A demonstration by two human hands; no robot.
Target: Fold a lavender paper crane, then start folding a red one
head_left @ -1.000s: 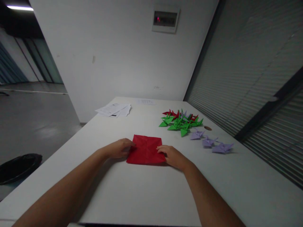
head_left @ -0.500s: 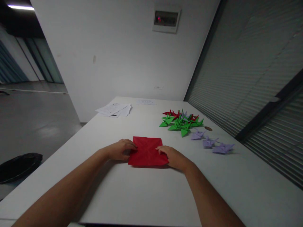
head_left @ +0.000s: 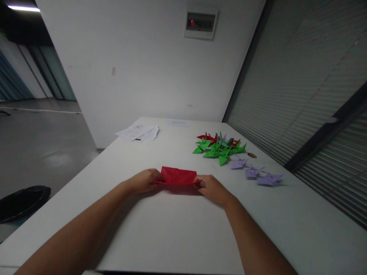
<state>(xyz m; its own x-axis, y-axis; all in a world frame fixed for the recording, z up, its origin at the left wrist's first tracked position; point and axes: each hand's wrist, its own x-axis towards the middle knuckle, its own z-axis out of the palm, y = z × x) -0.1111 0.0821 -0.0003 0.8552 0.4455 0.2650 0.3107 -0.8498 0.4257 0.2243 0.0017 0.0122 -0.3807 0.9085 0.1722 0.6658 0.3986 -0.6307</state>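
Note:
Between my hands a red sheet of paper [head_left: 179, 177] is bent along its width, its near edge lifted off the white table [head_left: 172, 233]. My left hand [head_left: 146, 180] grips the sheet's left side, the fingers closed on it. On the right side my right hand [head_left: 210, 187] pinches the paper between thumb and fingers. Part of each side of the sheet is hidden by the fingers.
Folded paper cranes, green [head_left: 210, 153], red [head_left: 213, 138] and lilac [head_left: 270, 179], lie on the right. Printed sheets [head_left: 136, 132] rest at the back left. A black-lined bin [head_left: 24, 202] stands on the floor left; window blinds [head_left: 301, 76] border the right.
The red sheet lay flat half a second ago; its near edge is now raised and bent toward the far side. Both hands have closed on its sides.

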